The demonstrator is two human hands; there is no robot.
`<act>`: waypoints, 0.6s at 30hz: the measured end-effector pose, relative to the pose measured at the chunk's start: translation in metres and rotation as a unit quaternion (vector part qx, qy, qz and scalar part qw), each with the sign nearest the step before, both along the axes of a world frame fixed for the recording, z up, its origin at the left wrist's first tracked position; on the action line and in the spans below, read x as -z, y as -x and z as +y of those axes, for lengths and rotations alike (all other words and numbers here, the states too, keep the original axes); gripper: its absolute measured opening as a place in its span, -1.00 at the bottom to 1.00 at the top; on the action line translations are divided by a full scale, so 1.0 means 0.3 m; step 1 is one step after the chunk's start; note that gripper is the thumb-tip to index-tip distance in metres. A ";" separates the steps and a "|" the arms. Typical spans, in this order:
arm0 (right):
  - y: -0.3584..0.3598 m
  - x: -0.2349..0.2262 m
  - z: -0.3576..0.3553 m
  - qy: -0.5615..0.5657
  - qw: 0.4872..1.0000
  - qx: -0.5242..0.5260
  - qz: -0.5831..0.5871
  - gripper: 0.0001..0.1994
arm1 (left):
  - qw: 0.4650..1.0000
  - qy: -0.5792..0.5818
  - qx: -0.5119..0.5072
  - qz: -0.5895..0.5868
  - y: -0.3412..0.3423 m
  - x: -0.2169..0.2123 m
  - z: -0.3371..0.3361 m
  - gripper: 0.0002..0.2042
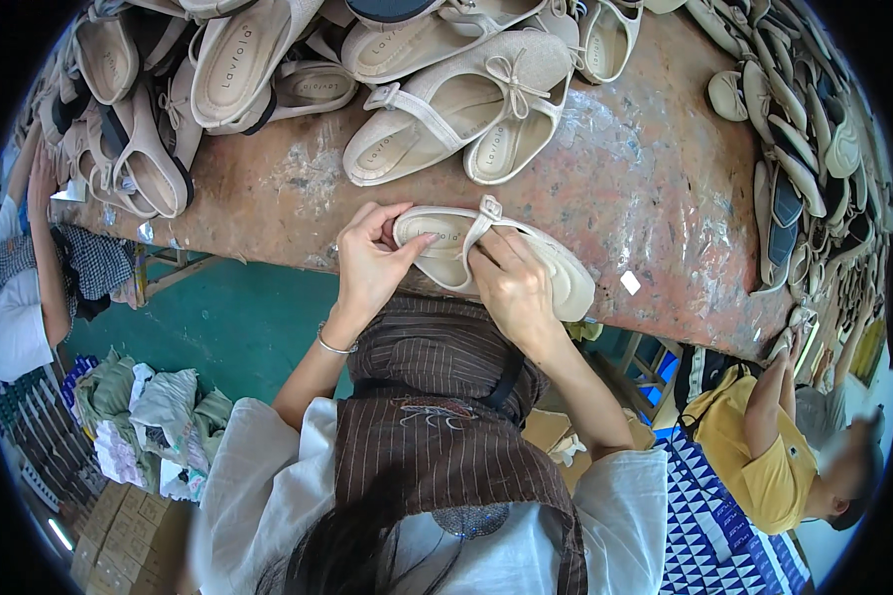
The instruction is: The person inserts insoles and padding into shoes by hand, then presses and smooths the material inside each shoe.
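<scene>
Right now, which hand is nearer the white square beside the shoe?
Right: the right hand is left of the white square, the shoe's toe between; the left hand is farther left.

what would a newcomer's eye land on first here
Probably the beige shoe at the centre, by the near edge of the worn table, with the left hand at its heel end and the right hand over its middle. Next come the jumbled shoes along the far side and the dense pile at the right. At lower right, another person's yellow shirt stands out too.
</scene>
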State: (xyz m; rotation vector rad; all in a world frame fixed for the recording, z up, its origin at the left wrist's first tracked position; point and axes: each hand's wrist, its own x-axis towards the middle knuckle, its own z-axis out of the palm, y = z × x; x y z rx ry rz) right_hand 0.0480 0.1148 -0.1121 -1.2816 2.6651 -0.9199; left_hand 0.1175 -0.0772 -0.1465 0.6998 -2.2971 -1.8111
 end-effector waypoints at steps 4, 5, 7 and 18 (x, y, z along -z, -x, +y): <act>0.000 0.017 0.013 -0.034 0.998 -0.041 0.025 -0.72 | 0.992 -0.074 -0.047 -0.086 0.016 -0.011 -0.005 -0.76; 0.004 0.020 0.015 -0.028 0.997 -0.058 0.044 -0.68 | 0.987 -0.110 -0.064 -0.100 0.018 -0.013 -0.006 -0.80; 0.020 0.021 0.018 -0.023 0.993 -0.087 0.071 -0.61 | 0.991 -0.069 -0.054 -0.102 0.021 -0.012 -0.008 -0.85; 0.002 -0.038 0.013 -0.136 0.981 -0.124 -0.052 -0.53 | 0.996 0.081 0.026 -0.031 0.026 0.032 -0.035 -0.93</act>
